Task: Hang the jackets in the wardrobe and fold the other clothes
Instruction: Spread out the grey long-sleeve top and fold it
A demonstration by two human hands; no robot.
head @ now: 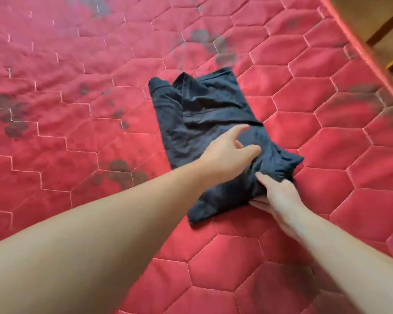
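Spreading across nearly the whole frame, a red quilted mattress (304, 105) stitched in pale hexagons and blotched with dark stains carries the work; at its upper right edge a strip of brown wooden floor (359, 12) shows, blurred; near the middle of the mattress lies a dark navy soft-fabric garment (204, 109), already folded into a rough, creased oblong running from the far side toward the person, its collar end farthest away and its near end bunched; the person's left hand (227, 152) rests on top of the garment's middle, thumb held apart and the other fingers curling into the cloth, though whether they pinch a fold or merely press cannot be told; the right hand (279, 196) holds the garment's near right corner, index finger laid along the top and the remaining fingers tucked beneath the edge, taking the cloth between them. Folding appears to be the step in hand, and well advanced; the next move likely calls for lifting the near end over the far one, with the bunched corner smoothed first so the bundle stays square.
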